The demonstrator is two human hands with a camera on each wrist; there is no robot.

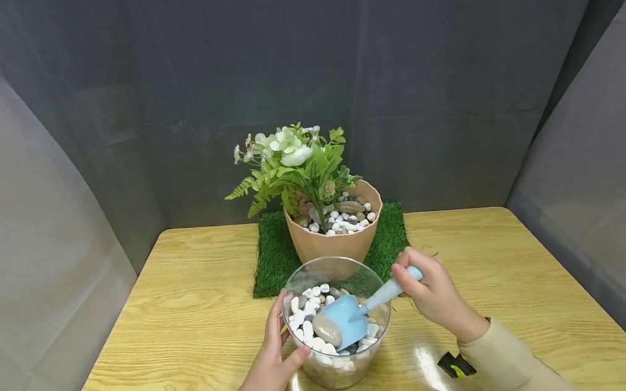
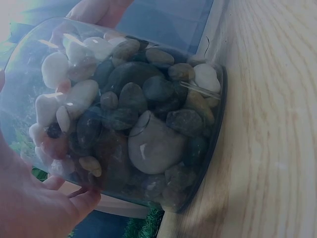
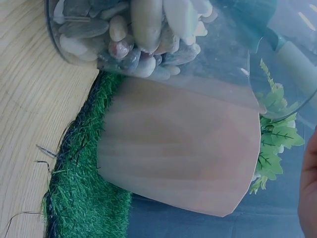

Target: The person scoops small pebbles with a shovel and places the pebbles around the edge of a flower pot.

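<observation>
A clear round container (image 1: 335,381), partly filled with pebbles, stands on the table in front of a potted plant. My left hand (image 1: 269,364) grips its left side, thumb at the front and the other fingers round the wall. In the left wrist view, grey, brown and white pebbles (image 2: 119,99) show through that wall. My right hand (image 1: 432,290) grips the handle of a light blue shovel (image 1: 353,319), which slants down into the container. Its blade lies on the white pebbles, with a large grey-beige stone (image 1: 326,329) at the blade's left side.
Behind the container, a tan planter (image 1: 329,249) sits on a green artificial grass mat (image 1: 271,267). It holds white flowers and leaves (image 1: 294,166) above more pebbles. Dark cloth (image 1: 421,86) hangs behind the wooden table (image 1: 189,318), with grey cloth at both sides.
</observation>
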